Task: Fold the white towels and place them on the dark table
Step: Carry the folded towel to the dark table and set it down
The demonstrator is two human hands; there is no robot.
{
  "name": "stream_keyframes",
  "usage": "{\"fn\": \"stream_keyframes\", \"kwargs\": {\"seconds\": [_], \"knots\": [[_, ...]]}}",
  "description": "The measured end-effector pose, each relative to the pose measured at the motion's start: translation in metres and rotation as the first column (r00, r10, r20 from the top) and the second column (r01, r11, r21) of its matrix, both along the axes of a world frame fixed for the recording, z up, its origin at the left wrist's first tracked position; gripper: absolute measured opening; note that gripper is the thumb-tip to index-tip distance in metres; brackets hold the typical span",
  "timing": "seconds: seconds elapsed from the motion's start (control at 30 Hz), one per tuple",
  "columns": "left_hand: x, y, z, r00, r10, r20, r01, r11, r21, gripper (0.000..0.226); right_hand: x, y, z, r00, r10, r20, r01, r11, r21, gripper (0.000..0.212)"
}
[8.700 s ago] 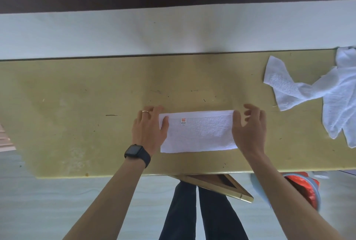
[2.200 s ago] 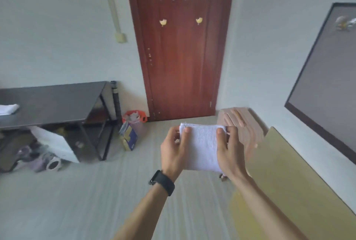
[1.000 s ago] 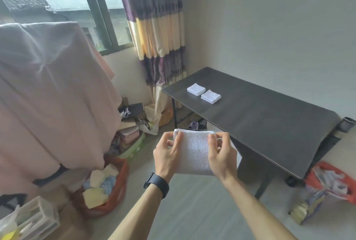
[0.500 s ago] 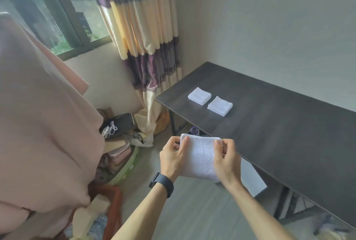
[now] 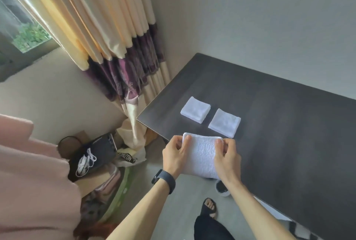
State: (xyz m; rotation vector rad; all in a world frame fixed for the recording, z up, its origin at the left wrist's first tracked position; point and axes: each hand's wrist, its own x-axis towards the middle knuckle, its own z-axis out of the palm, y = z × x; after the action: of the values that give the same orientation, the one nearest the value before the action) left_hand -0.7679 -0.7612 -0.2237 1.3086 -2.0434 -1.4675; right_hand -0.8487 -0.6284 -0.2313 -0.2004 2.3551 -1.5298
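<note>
1. Towel (image 5: 202,155) in transit: a person's left hand (image 5: 176,156) and right hand (image 5: 227,158) each pinch one side of the folded white square. Thumbs lie on top and fingers are curled beneath. The towel hangs over the near edge of the dark counter (image 5: 279,124), partly above the floor (image 5: 192,197).

2. Two folded towels (image 5: 195,109) lie flat on the counter near its left corner. They sit side by side with a gap between them, just beyond the towel in the hands.

3. The step in hand appears to be the set-down of a third towel. The bare surface to the right of the pair looks like the natural spot, since it would continue their row with a similar gap.

4. A clean placement likely calls for carrying the towel further inward, well clear of the edge. Both hands should stay level so the layers do not slide over one another.

5. Letting the far edge touch down first and then laying the rest flat should keep the fold square with its neighbours.

6. The fingers underneath would best slip out sideways only once the counter bears the towel's weight. A light press from a flat palm could settle the soft terry.

7. The main risks, as judged here, are a loosened fold on release and a landing too close to the edge.
</note>
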Motion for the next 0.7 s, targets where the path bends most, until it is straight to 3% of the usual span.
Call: {"fn": "stream_keyframes", "kwargs": {"seconds": [0.37, 0.7], "knots": [[-0.143, -0.120, -0.042, 0.983, -0.107, 0.150, 0.090, 0.990, 0.111, 0.032, -0.124, -0.115, -0.050, 0.995, -0.019, 0.103, -0.002, 0.980, 0.201, 0.026], [-0.238, -0.225, -0.122, 0.880, -0.377, 0.289, 0.327, 0.922, 0.206, 0.033, -0.198, -0.207, -0.123, 0.957, -0.206, 0.203, 0.116, 0.917, 0.383, 0.024]]}}
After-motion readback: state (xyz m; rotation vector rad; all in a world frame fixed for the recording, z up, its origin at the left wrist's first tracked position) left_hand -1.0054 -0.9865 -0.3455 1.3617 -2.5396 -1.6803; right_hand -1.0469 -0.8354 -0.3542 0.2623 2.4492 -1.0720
